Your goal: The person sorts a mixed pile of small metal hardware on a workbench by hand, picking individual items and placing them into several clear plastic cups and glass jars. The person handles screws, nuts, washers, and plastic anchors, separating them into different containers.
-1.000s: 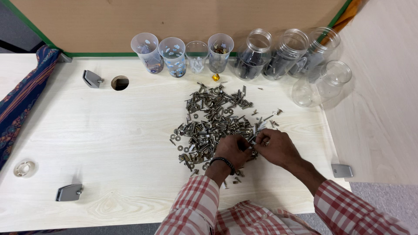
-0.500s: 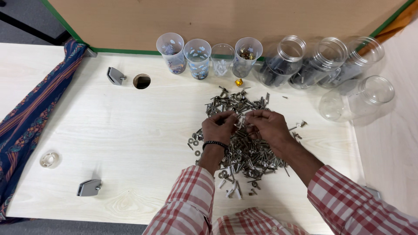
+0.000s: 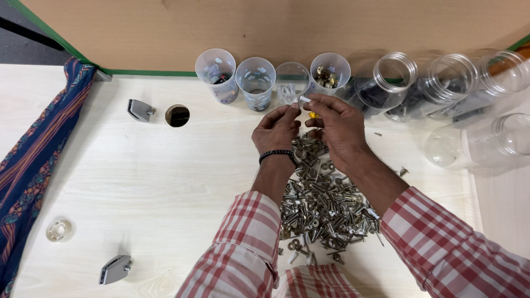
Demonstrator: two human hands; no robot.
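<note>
right hand [image 3: 339, 126] pinches small white piece [image 3: 304, 99]; left hand [image 3: 277, 128] curled, contents hidden.

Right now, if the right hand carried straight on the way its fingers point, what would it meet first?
Probably the empty clear cup just beyond the right hand, which pinches a small white piece; depth is unclear.

A small white plug-like part [image 3: 304, 99], possibly a plastic anchor, sits pinched at fingertips above the heap of metal screws [image 3: 323, 207].
</note>
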